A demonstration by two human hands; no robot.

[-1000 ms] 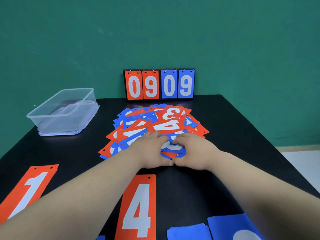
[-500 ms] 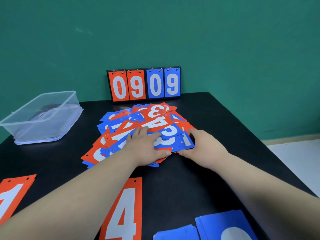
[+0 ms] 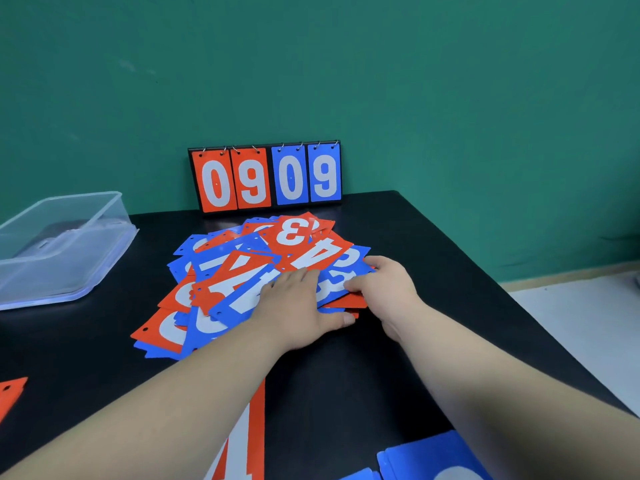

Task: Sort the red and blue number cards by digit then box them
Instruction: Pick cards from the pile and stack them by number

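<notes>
A loose pile of red and blue number cards (image 3: 242, 271) lies fanned out in the middle of the black table (image 3: 346, 375). My left hand (image 3: 298, 306) lies flat on the pile's near right part, fingers straight. My right hand (image 3: 384, 285) pinches a blue card with a white 3 (image 3: 349, 268) at the pile's right edge. A red card with a 4 (image 3: 252, 431) lies near me, partly under my left forearm. Blue cards (image 3: 426, 459) lie at the bottom right. A red card's corner (image 3: 10, 393) shows at the left edge.
A clear plastic box (image 3: 59, 244) stands on its lid at the table's left. A flip scoreboard (image 3: 265, 176) reading 0909 stands at the back against the green wall. The table's right edge drops to a pale floor (image 3: 588, 323).
My view has swung right and up. My left hand slid further onto the pile and flattened. My right hand moved to the pile's right edge and took the blue 3 card.
</notes>
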